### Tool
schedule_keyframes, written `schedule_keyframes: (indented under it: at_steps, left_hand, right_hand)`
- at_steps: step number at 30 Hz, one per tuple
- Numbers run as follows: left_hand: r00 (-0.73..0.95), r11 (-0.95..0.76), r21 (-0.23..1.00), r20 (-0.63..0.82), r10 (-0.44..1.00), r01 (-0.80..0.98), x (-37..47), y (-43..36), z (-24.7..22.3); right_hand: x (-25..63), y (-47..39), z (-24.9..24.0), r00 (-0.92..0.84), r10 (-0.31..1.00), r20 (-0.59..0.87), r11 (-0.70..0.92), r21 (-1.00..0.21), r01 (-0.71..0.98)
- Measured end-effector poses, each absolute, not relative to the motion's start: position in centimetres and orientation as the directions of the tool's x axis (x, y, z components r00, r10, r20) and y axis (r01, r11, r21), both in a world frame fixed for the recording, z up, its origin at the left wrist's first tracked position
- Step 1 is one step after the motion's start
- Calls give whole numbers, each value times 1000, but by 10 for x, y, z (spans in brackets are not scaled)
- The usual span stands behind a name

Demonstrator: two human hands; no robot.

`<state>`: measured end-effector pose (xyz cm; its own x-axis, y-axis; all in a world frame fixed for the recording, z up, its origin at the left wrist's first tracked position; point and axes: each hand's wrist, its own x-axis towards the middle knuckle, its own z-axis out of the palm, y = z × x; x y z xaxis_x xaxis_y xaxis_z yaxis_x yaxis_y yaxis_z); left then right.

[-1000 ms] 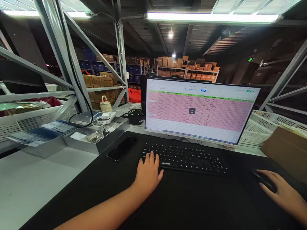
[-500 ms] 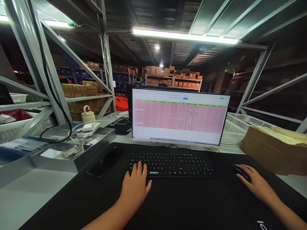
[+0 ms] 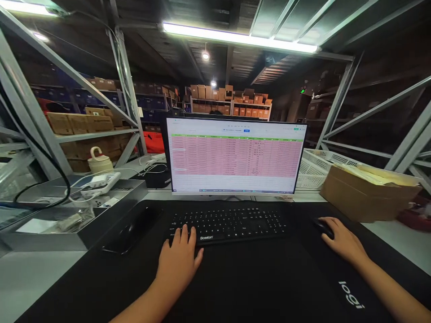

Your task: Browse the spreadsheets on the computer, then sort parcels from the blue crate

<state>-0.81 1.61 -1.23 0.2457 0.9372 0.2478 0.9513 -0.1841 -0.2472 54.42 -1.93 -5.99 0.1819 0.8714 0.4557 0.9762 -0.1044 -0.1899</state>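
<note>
My left hand (image 3: 178, 258) lies with fingers spread over the lower left corner of a black keyboard (image 3: 232, 228), fingertips on its keys. On the right, my right hand (image 3: 345, 240) is wrapped over a dark computer mouse (image 3: 323, 229), which it partly hides. Both rest on a large black desk mat (image 3: 256, 278) with a white logo at its lower right. Behind the keyboard stands a monitor (image 3: 235, 157) showing a spreadsheet with pink rows under a green header. A dark phone (image 3: 133, 231) lies flat, left of the keyboard.
At left, a grey tray (image 3: 111, 215) holds a white power strip (image 3: 101, 184) and small packets, with a cream bottle (image 3: 100, 162) behind. A cardboard box (image 3: 363, 197) of yellowish envelopes stands right, near white baskets (image 3: 313, 172). Metal rack posts (image 3: 126, 80) frame the desk.
My view has turned a little to the right and down, so the scene sits further left and higher. Both hands keep their places on the keyboard and the mouse.
</note>
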Motion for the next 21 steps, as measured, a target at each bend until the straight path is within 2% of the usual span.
schedule_keyframes:
  at_steps: [9, 15, 21]
  left_hand:
    - [247, -181, -271, 236, 940, 945, -9, 17, -12]
    - [254, -179, -298, 239, 937, 938, -9, 17, -14]
    - [256, -183, -300, 222, 941, 936, -9, 18, -13]
  right_hand:
    - [531, -24, -49, 222, 869, 443, -155, -183, 971]
    - [530, -25, -47, 212, 870, 446, -125, -217, 968]
    - [523, -27, -41, 234, 873, 429, -166, -191, 967]
